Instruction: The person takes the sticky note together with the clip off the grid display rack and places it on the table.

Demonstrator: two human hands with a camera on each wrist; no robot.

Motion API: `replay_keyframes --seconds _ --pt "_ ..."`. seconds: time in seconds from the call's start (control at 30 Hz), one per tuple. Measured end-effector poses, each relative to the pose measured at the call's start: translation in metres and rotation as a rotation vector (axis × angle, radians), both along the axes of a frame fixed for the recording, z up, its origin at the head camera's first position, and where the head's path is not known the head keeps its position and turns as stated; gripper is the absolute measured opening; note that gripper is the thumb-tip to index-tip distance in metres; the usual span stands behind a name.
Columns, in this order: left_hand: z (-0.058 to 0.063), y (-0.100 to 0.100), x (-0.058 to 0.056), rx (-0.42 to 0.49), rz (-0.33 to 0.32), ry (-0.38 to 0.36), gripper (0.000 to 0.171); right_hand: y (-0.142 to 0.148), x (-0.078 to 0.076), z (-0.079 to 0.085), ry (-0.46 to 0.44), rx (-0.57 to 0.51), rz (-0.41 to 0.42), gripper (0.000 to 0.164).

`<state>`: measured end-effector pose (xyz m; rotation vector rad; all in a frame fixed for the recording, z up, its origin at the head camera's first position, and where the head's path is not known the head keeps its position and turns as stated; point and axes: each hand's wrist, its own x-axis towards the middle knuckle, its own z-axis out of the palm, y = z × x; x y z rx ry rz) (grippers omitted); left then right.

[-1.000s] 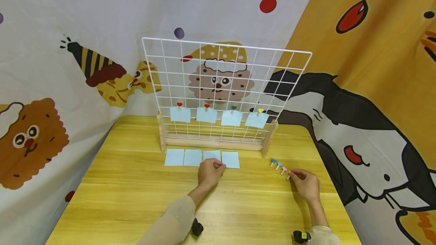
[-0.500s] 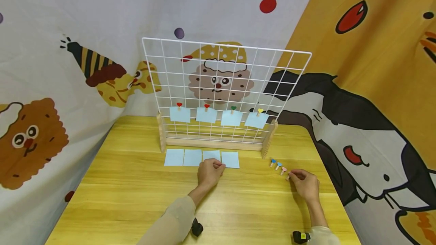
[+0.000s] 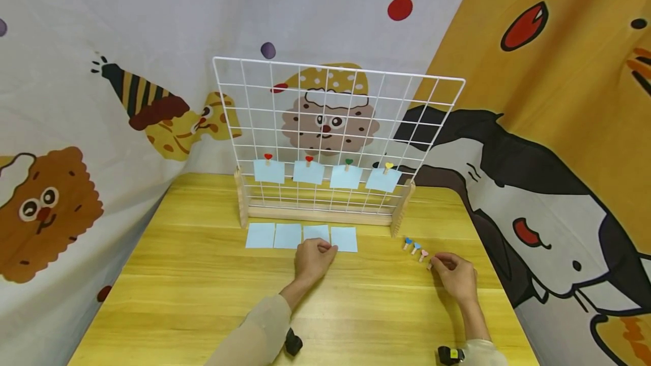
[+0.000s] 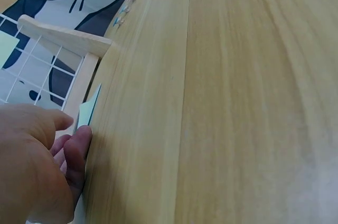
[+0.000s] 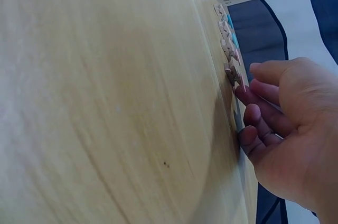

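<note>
Mesh rack (image 3: 320,215) stands behind. Left hand (image 3: 311,258) sits by the rightmost loose blue note (image 3: 344,239), fingers loosely curled. Right hand (image 3: 458,275) is nearer the end clip (image 3: 430,265): right at its fingertips, leftward, long axis roughly front-to-back. Thumb-index gap narrow; can't tell if pinched.

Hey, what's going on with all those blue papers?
Someone's left hand is at a row of four square light-blue paper notes on a yellow wooden table. Their right hand is at the nearest of four small wooden heart-topped clips. Four more notes hang on a white wire grid with red, green and yellow heart clips.
</note>
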<state>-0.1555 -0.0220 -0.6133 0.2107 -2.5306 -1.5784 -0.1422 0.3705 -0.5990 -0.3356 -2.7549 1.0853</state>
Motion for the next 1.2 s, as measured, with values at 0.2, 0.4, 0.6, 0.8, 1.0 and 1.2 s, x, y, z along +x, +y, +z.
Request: replay_keyframes --seconds 0.2,0.4,0.6,0.8,1.0,1.2 --pt "0.005 -0.001 0.005 0.001 0.0 0.011 0.016 0.001 0.002 0.002 0.02 0.007 0.037 0.031" --pt "0.011 -0.006 0.01 0.01 -0.002 0.004 0.015 -0.003 0.003 0.009 0.051 -0.001 0.049 0.035" --pt "0.018 -0.013 0.011 0.034 -0.047 0.015 0.012 -0.01 0.0 0.018 0.125 0.014 0.077 0.034" --pt "0.027 -0.018 0.011 0.144 -0.146 0.057 0.024 -0.02 -0.004 0.029 0.204 0.022 0.133 0.033" --pt "0.033 -0.031 0.011 0.151 -0.164 0.104 0.023 -0.033 -0.009 0.042 0.224 -0.002 0.163 0.031" --pt "0.036 -0.054 0.007 0.119 -0.113 0.156 0.017 -0.051 -0.016 0.053 0.296 -0.003 0.194 0.032"
